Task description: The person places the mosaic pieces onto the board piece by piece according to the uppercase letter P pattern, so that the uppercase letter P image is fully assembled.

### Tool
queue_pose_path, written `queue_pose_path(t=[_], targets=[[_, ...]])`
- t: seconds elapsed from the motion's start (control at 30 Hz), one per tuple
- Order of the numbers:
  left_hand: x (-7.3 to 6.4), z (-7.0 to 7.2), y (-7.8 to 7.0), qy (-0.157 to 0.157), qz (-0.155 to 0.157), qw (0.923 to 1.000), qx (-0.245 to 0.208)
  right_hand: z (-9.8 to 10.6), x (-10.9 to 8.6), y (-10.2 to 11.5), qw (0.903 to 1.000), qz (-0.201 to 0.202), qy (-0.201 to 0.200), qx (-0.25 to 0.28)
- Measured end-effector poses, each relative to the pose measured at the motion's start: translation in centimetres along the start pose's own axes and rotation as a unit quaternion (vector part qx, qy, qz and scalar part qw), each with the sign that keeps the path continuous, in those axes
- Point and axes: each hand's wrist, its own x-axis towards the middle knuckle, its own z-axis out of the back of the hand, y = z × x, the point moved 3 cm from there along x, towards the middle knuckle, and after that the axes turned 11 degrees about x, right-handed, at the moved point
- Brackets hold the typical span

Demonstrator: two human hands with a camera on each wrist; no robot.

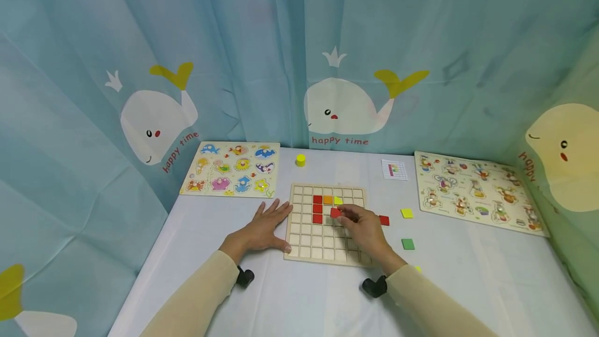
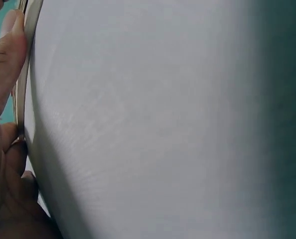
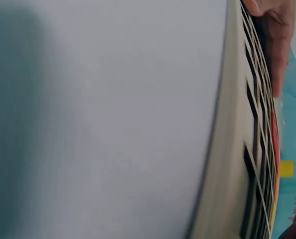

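Note:
A wooden grid board [image 1: 304, 253] lies on the table, its squares framed by thin raised ridges. In one column sit three red square tiles [image 1: 317, 209], and an orange tile [image 1: 328, 199] and a yellow tile [image 1: 338, 200] continue the top row to the right. My right hand [image 1: 367, 230] pinches another red tile [image 1: 335, 213] over the board, right of the red column. With fingers spread, my left hand [image 1: 259, 230] rests at the board's left edge; its thumb [image 2: 8, 59] touches that edge in the left wrist view.
Right of the board lie a red tile [image 1: 384, 220], a yellow tile [image 1: 406, 213] and a green tile [image 1: 408, 244]. Behind stand a yellow cylinder [image 1: 300, 160] and a pattern card [image 1: 394, 169]. Picture puzzle boards lie back left [image 1: 231, 170] and back right [image 1: 472, 189].

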Motion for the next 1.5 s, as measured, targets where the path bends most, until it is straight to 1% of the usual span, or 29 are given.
queue_pose_path(t=[0.23,0.4,0.53,0.7,0.77,0.9,1.13,1.5], targets=[[0.5,0.7,-0.2,0.016,0.004,0.9997,0.02,-1.2,0.0,-0.3,0.9998,-0.009,0.016,0.001],[0.7,1.0,0.0,0.014,-0.002,0.9997,0.019,-2.4,0.0,-0.1,0.9994,-0.016,0.03,-0.003],[0.8,0.8,0.3,0.006,-0.007,1.0,0.004,-3.3,0.0,0.1,0.9988,-0.021,0.037,-0.022],[0.9,0.5,0.6,0.003,-0.003,1.0,-0.005,-4.1,-0.1,0.3,0.9971,-0.004,0.041,-0.064],[0.8,0.5,0.5,0.003,-0.001,0.9999,-0.011,-4.3,-0.2,0.4,0.9962,0.002,0.042,-0.076],[0.7,0.5,0.3,0.003,0.001,0.9999,-0.015,-4.5,-0.2,0.2,0.9954,-0.001,0.044,-0.085],[0.6,0.3,0.1,0.001,0.005,1.0,0.003,-4.9,-0.2,0.4,0.9945,-0.003,0.047,-0.093],[0.5,0.3,-0.1,0.002,0.002,1.0,0.002,-4.8,-0.4,0.4,0.9929,0.001,0.045,-0.11]])
